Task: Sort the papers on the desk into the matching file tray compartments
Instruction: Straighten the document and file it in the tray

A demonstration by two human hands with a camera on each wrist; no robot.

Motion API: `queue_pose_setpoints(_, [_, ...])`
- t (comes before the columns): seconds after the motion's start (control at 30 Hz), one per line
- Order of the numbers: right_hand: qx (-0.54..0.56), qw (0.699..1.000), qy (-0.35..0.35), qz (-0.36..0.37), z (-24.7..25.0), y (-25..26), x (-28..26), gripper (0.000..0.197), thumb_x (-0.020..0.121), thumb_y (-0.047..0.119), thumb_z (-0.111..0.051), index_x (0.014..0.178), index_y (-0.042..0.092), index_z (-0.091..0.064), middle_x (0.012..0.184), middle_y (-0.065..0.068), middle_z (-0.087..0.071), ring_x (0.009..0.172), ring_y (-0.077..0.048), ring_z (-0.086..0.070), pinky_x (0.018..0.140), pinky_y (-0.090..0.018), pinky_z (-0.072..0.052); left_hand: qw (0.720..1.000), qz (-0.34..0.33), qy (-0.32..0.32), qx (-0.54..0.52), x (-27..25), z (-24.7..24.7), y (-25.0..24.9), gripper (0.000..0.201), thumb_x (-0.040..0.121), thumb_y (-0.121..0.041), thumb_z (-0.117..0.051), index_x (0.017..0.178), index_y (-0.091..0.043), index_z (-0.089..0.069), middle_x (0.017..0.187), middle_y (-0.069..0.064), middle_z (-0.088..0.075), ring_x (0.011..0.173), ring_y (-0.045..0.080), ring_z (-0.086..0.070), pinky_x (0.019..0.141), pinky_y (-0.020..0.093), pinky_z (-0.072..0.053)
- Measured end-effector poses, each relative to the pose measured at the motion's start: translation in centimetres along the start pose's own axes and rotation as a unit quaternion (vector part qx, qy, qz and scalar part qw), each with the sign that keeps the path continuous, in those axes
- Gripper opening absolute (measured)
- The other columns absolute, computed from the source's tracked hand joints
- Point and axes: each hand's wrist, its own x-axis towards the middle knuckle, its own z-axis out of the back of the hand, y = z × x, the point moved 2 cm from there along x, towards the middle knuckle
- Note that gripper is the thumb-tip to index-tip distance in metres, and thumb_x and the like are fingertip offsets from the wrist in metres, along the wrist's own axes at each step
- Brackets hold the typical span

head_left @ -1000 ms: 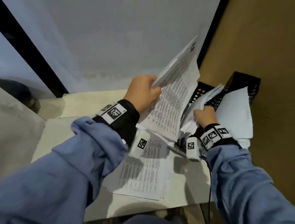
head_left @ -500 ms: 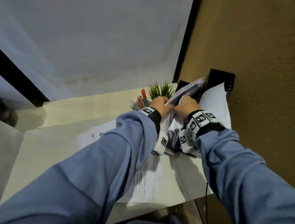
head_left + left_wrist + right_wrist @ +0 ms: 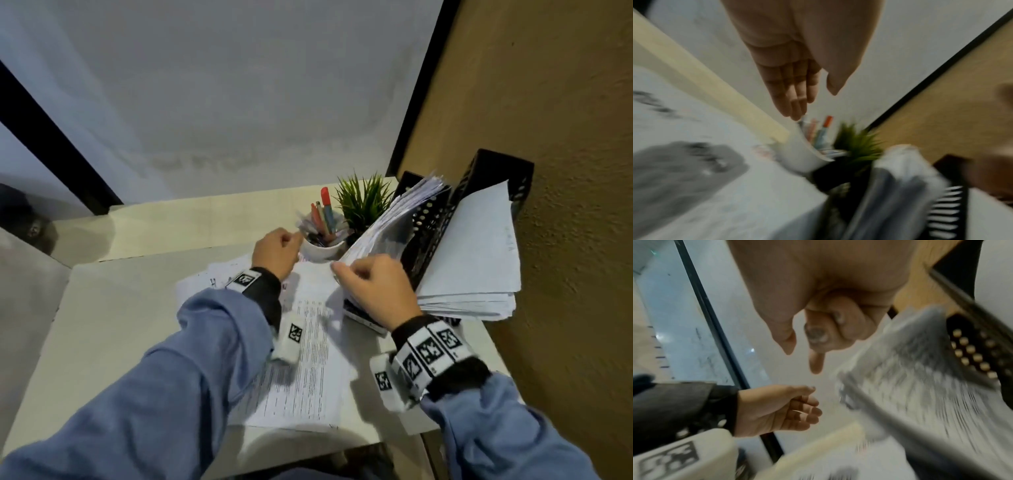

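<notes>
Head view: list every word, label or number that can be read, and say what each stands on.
None can be read.
Printed sheet on the desk: rows of text, too small and blurred.
Sheet by the left hand: dark handwritten marks, illegible.
Tray papers: faint marks, illegible.
Wristbands: square black-and-white code tags, no words.
Both wrist views: print smeared by motion blur.

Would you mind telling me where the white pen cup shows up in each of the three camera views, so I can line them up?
Head: the white pen cup stands upper middle on the desk, just right of the left hand.
Left wrist: it sits at centre, tilted by the lens, below the fingertips.
Right wrist: not in it.
Shared landmark: the black file tray with papers, seen in all three views.
</notes>
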Motion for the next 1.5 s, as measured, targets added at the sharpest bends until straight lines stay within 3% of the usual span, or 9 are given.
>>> queue_pose_setpoints(0.13, [-0.046,0.984,0.158,-0.074,-7.6,-4.5,-2.5,0.045,0.089,0.039,-0.057,0.051,0.017,-0.048,0.050,0.002,-0.047,0.048,-0.014,-0.046,0.052,-0.025,-0.037,0.976,0.152,0.019,0.152,-2.9,2.5,10.8,0.027,0.090,-0.029,-0.055,0.100,-0.004,-0.060,0.106,0.016,-0.065,0.099,0.032,-0.060,0.082,0.031,-0.044])
queue_pose_setpoints(0.23, [-0.115,0.963,0.174,-0.170,-11.8,-8.8,-2.9,0.023,0.087,0.034,-0.057,0.089,0.012,-0.063,0.097,-0.008,-0.061,0.089,-0.022,-0.059,0.072,-0.027,-0.045,0.950,0.245,0.030,0.189,-6.1,3.0,15.8,0.039,0.091,-0.030,-0.053,0.117,-0.001,-0.052,0.123,0.016,-0.054,0.107,0.033,-0.056,0.087,0.035,-0.046])
queue_pose_setpoints(0.33, [-0.150,0.949,0.148,-0.234,-13.9,-10.4,-2.5,0.038,0.084,0.032,-0.059,0.110,0.005,-0.053,0.125,-0.018,-0.049,0.111,-0.032,-0.051,0.086,-0.035,-0.047,0.948,0.262,-0.001,0.181,-8.5,2.6,17.4,0.046,0.090,-0.031,-0.054,0.125,-0.001,-0.046,0.128,0.017,-0.046,0.111,0.035,-0.053,0.089,0.038,-0.045])
queue_pose_setpoints(0.63, [-0.031,0.945,0.057,-0.320,-15.7,-10.7,-0.9,0.042,0.081,0.014,-0.063,0.121,0.003,-0.055,0.117,-0.015,-0.062,0.100,-0.028,-0.062,0.078,-0.027,-0.048,0.957,0.279,-0.053,0.062,-9.9,2.6,18.4,0.032,0.080,-0.017,-0.070,0.107,-0.006,-0.058,0.107,0.014,-0.063,0.093,0.029,-0.059,0.079,0.030,-0.045])
queue_pose_setpoints(0.8, [-0.056,0.964,0.031,-0.258,-15.1,-10.5,-0.4,0.011,0.083,0.009,-0.063,0.090,0.001,-0.060,0.087,-0.015,-0.062,0.077,-0.022,-0.055,0.070,-0.030,-0.046,0.972,0.228,-0.061,-0.008,-10.9,3.0,18.9,0.026,0.081,-0.007,-0.066,0.106,-0.009,-0.061,0.087,0.006,-0.061,0.090,0.029,-0.063,0.079,0.028,-0.048])
queue_pose_setpoints(1.1, [0.127,0.971,-0.054,-0.196,-14.4,-9.6,-1.2,0.035,0.079,-0.014,-0.051,0.063,0.013,-0.067,0.079,-0.006,-0.063,0.071,-0.018,-0.052,0.068,-0.023,-0.039,0.938,0.290,-0.124,-0.147,-9.8,2.5,19.2,0.041,0.086,-0.024,-0.061,0.124,-0.013,-0.051,0.109,0.003,-0.058,0.105,0.029,-0.058,0.097,0.035,-0.045])
queue_pose_setpoints(1.2, [0.266,0.929,-0.085,-0.242,-14.3,-10.0,-1.2,0.042,0.076,-0.020,-0.040,0.053,0.010,-0.058,0.073,-0.004,-0.065,0.074,-0.017,-0.057,0.068,-0.013,-0.045,0.929,0.292,-0.134,-0.182,-9.0,2.9,19.4,0.035,0.083,-0.025,-0.068,0.114,-0.011,-0.057,0.113,0.010,-0.062,0.100,0.032,-0.061,0.098,0.043,-0.047])
queue_pose_setpoints(1.37, [0.340,0.887,-0.115,-0.291,-14.4,-11.3,-0.6,0.058,0.073,-0.024,-0.034,0.040,0.018,-0.058,0.046,0.012,-0.062,0.064,-0.016,-0.054,0.050,-0.011,-0.046,0.941,0.249,-0.121,-0.195,-8.8,3.2,20.4,0.005,0.079,-0.012,-0.067,0.077,-0.010,-0.063,0.072,0.011,-0.052,0.069,0.022,-0.045,0.071,0.035,-0.044])
queue_pose_setpoints(1.5, [0.339,0.886,-0.082,-0.306,-14.2,-10.7,-0.9,0.040,0.076,-0.026,-0.038,0.057,0.005,-0.054,0.038,0.012,-0.056,0.043,-0.004,-0.054,0.039,-0.009,-0.041,0.933,0.253,-0.121,-0.226,-9.7,3.8,19.9,0.026,0.079,0.008,-0.059,0.060,-0.009,-0.064,0.063,0.010,-0.057,0.060,0.024,-0.047,0.063,0.028,-0.041])
